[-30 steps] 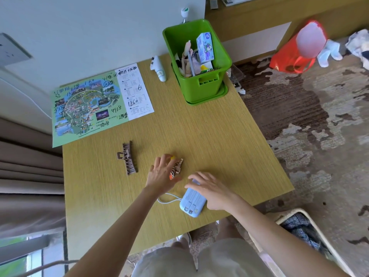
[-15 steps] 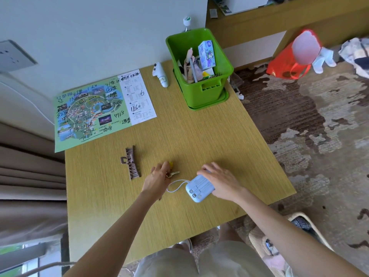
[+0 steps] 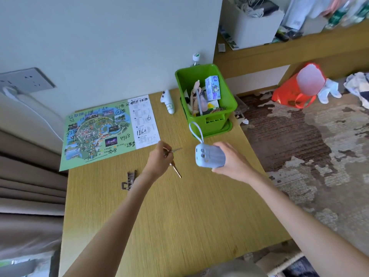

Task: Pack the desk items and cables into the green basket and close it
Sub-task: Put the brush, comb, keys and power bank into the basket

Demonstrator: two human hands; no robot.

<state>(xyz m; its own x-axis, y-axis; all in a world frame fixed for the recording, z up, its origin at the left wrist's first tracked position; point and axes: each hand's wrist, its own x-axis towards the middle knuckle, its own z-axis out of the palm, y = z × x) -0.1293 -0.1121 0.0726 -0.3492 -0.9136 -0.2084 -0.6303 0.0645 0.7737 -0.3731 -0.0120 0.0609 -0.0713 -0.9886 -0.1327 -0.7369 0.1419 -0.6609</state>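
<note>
- A grey wall socket [image 3: 27, 79] is sitting on the wall at far left, with a white plug and cable running down from it beside brown curtains [image 3: 30, 186].
- A green printed map sheet with black handwriting [image 3: 103, 132] is lying flat on the yellow wood-grain table [image 3: 179, 226], at its far left corner.
- A brown toothed hair claw clip [image 3: 129, 180] is lying on the table just left of the left forearm, which is partly hiding it.
- The left hand [image 3: 158, 161] is hovering above the table with its fingers curled, pinching a small bunch of metal keys [image 3: 176, 170]; the keys are blurred, one dangling below the hand.
- A small white bottle-shaped object [image 3: 169, 103] is lying near the wall, between the map sheet and the basket.
- The green plastic basket [image 3: 199, 122] is standing open at the far right corner of the table on a flat green piece; a blue-and-white tissue pack [image 3: 213, 87], a hairbrush [image 3: 217, 111] and other small items are crowding its inside.
- The right hand [image 3: 231, 162] is gripping a pale blue power bank with a loop strap [image 3: 209, 156], raised in front of the basket's near wall.
- A red plastic bag [image 3: 293, 94] is lying on the patterned carpet at right.
</note>
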